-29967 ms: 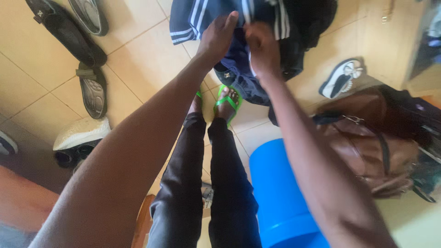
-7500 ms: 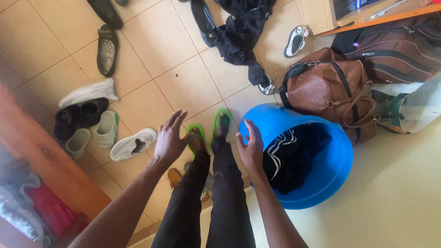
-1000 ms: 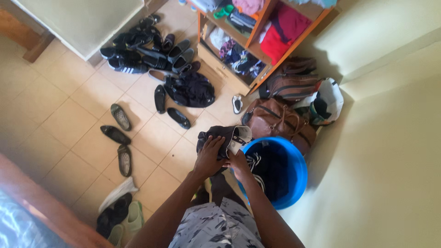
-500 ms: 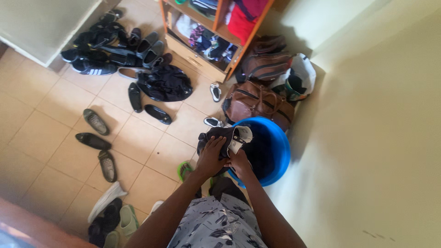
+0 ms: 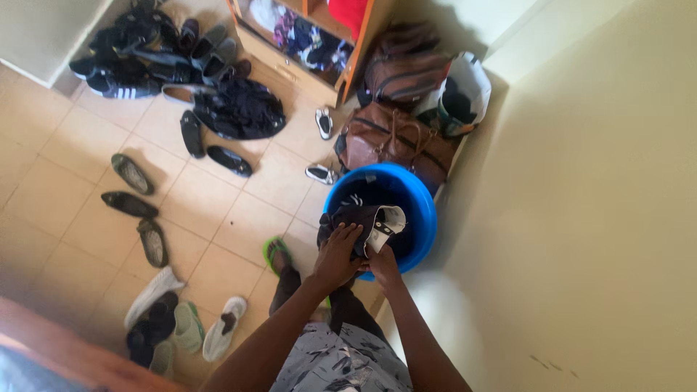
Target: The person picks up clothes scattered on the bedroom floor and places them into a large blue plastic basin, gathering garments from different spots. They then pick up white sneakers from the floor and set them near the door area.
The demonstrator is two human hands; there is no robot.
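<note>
I stand over a blue plastic basin (image 5: 425, 210) on the tiled floor beside a cream wall. Both hands hold a dark garment with a white inner patch (image 5: 370, 218) just above the basin's near rim. My left hand (image 5: 340, 254) grips the garment's left part from above. My right hand (image 5: 379, 260) pinches it at the right, by the white patch. More dark clothing lies inside the basin (image 5: 363, 194). My feet in green sandals (image 5: 276, 250) are below the hands.
Brown leather bags (image 5: 392, 141) and a white bag (image 5: 465, 94) crowd the corner behind the basin. A wooden shelf unit (image 5: 319, 36) holds clothes. Several shoes (image 5: 152, 72) and a dark clothes heap (image 5: 243, 109) lie scattered on the floor; more shoes (image 5: 174, 319) at lower left.
The view has swung and the basin now sits closer to centre. My hands have kept hold of the dark garment and lowered it nearer the basin's rim.
</note>
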